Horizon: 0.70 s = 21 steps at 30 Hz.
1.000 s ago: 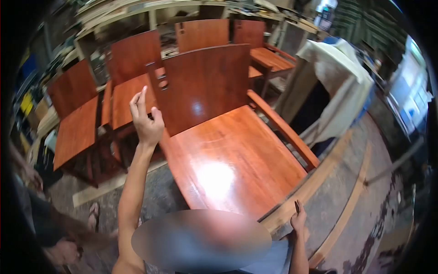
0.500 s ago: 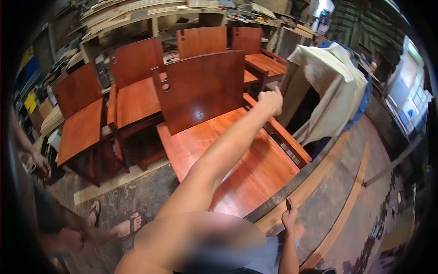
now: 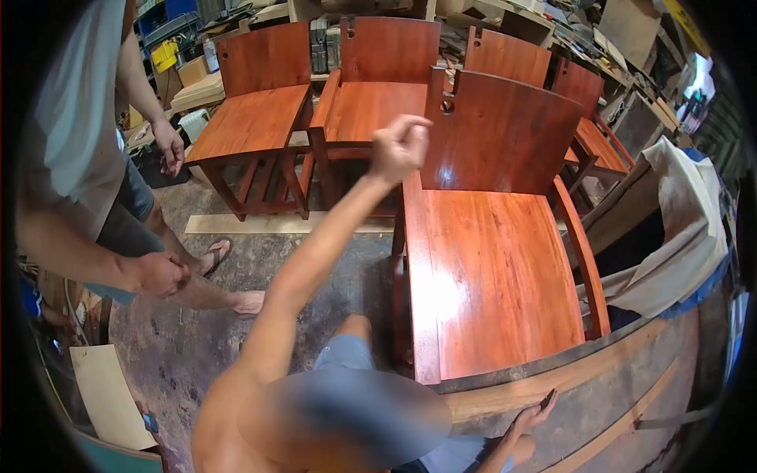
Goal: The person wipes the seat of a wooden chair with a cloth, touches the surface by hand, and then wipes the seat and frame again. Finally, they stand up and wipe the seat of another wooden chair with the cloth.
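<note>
My left arm reaches up from the bottom, and my left hand [image 3: 400,150] is raised in front of the chairs, its fingers curled and holding nothing. Behind and to the right of it stands a glossy reddish-brown wooden armchair [image 3: 501,276], its back pierced by a round hole and a slot near the upper left corner. Low at the right, my right hand [image 3: 530,418] is closed around a small dark object [image 3: 547,400], too small to identify. That hand is close to a long wooden board [image 3: 489,400] in front of the chair. A blurred patch hides part of my body.
Several matching chairs [image 3: 252,118] stand in a row behind. At the left is another person [image 3: 75,134] in sandals, both hands lowered. A pale cloth [image 3: 686,213] drapes over something at the right. Shelves with stacked wood line the back; a pale panel [image 3: 110,394] lies lower left.
My view has turned left, bringing more of the other person into sight. My left hand has swung from over the armchair's right armrest to beside its backrest's left edge. My right hand still holds the dark object.
</note>
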Each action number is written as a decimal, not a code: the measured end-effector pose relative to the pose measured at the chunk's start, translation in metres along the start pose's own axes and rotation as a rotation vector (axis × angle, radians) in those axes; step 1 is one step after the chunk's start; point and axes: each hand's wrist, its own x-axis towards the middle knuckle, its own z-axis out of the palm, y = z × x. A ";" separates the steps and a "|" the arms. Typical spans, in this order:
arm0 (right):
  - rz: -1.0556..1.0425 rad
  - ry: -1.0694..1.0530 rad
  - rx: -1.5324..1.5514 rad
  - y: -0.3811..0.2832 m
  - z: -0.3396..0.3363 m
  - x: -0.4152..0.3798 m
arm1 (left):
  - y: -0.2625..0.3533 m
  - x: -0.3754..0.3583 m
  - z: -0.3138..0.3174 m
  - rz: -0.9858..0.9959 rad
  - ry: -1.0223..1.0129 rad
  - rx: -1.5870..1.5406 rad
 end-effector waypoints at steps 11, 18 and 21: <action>-0.002 -0.141 -0.133 -0.029 0.020 -0.017 | -0.202 -0.066 -0.056 -0.147 -0.602 1.293; 0.055 -0.146 -0.074 -0.041 0.024 -0.019 | -0.210 -0.078 -0.054 -0.040 -0.506 1.271; -0.028 -0.186 -0.034 -0.023 0.018 -0.016 | -0.206 -0.075 -0.057 -0.059 -0.496 1.249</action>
